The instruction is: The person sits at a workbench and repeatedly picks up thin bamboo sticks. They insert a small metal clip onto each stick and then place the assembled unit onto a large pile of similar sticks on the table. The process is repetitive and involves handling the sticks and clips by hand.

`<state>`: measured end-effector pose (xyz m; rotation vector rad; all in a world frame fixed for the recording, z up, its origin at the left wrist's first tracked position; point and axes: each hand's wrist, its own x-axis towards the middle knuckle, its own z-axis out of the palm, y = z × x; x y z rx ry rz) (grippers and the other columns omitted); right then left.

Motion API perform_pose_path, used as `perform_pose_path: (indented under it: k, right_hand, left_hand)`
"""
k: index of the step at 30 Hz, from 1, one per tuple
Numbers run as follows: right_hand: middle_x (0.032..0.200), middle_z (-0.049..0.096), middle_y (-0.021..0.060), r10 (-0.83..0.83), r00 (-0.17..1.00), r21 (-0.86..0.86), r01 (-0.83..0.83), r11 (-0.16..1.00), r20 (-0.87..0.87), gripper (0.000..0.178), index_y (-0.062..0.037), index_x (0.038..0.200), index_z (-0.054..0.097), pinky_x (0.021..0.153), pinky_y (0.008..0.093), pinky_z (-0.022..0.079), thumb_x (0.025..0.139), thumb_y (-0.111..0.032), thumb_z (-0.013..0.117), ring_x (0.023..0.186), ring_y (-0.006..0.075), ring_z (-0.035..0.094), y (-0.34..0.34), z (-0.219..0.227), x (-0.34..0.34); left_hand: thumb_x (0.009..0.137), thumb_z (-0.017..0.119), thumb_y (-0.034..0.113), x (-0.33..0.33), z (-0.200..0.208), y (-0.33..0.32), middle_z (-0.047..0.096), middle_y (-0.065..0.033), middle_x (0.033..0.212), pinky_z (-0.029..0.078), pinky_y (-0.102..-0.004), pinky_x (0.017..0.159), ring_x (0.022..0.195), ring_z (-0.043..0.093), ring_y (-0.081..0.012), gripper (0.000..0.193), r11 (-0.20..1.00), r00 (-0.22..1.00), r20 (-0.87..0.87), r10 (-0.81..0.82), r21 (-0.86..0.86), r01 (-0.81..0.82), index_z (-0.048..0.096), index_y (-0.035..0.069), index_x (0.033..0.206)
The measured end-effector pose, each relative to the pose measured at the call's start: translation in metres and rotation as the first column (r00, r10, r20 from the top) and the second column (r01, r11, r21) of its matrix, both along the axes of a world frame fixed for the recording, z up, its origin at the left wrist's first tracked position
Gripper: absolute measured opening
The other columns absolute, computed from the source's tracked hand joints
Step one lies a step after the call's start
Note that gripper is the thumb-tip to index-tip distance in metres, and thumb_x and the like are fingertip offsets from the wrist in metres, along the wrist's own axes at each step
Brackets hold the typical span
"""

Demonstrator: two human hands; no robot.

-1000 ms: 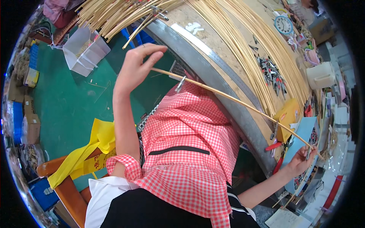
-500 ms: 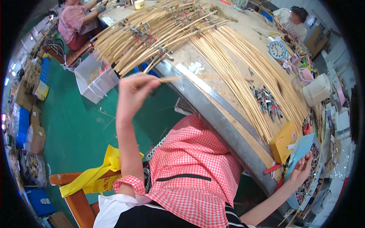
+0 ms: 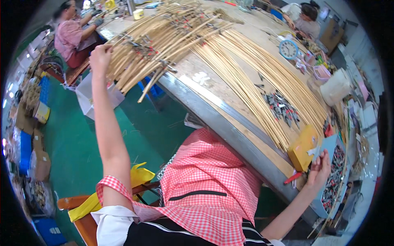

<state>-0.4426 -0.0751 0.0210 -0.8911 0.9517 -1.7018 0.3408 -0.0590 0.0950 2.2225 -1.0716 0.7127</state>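
Observation:
My left hand (image 3: 101, 60) is raised at the far left, fingers closed around the near end of a thin pale wooden stick (image 3: 141, 23) that runs up over the pile. Under it lies a thick pile of similar sticks (image 3: 139, 67), with metal clips (image 3: 143, 46) with red parts fastened across them. My right hand (image 3: 319, 170) is at the right, palm up, its fingers loosely bent and apart, by the wall of a light blue box (image 3: 327, 144). Many small red, black and metal clips (image 3: 333, 180) fill that box. Nothing shows in the right palm.
More long sticks (image 3: 271, 69) fan across the table, with loose clips (image 3: 281, 106) among them. A yellow box (image 3: 303, 148), red-handled tool (image 3: 292, 178), metal ruler (image 3: 242, 119) and blue clock (image 3: 288, 49) lie about. A white bin (image 3: 86, 96) stands beside the table. Two people work across it.
My left hand has swung left and away with the stick, from the table's edge to the pile's left end. The right hand stays by the blue box, shifted slightly in view.

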Motion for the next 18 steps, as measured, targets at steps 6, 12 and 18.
perform_pose_path:
  k: [6,12,18]
  right_hand:
    - [0.083,0.063,0.0034,-0.119,0.858,0.0,0.137,0.991,-0.5,0.022,0.0034,0.106,0.064,0.055,0.0203,0.043,0.096,-0.015,0.056,0.067,0.0063,0.053,-0.038,0.031,0.055]
    - [0.088,0.066,0.02,-0.217,0.022,-0.218,-0.073,0.973,-0.976,0.018,0.0011,0.095,0.068,0.074,0.0383,0.049,0.084,-0.01,0.06,0.081,0.0329,0.063,-0.149,0.007,0.047]
    - [0.088,0.061,0.0206,-0.15,-0.369,-0.11,-0.13,0.986,-0.917,0.013,0.0013,0.084,0.061,0.077,0.0449,0.046,0.078,-0.01,0.063,0.09,0.0387,0.058,-0.201,-0.023,0.042]
  left_hand:
    - [0.089,0.059,0.021,-0.019,-0.01,0.014,0.068,-0.0125,0.105,0.048,-0.0351,0.087,0.098,0.065,-0.0273,0.023,0.968,0.975,0.087,-0.202,-0.131,0.212,0.07,0.007,0.104]
    - [0.091,0.059,0.011,-0.153,0.002,0.048,0.068,-0.0118,0.105,0.047,-0.0323,0.087,0.099,0.065,-0.0256,0.019,0.894,0.929,0.068,-0.364,-0.255,0.369,0.068,0.003,0.106]
    - [0.09,0.06,0.005,-0.224,-0.018,0.074,0.067,-0.0113,0.106,0.046,-0.0322,0.09,0.103,0.063,-0.023,0.017,0.82,0.84,-0.096,-0.534,-0.303,0.486,0.068,0.001,0.104]
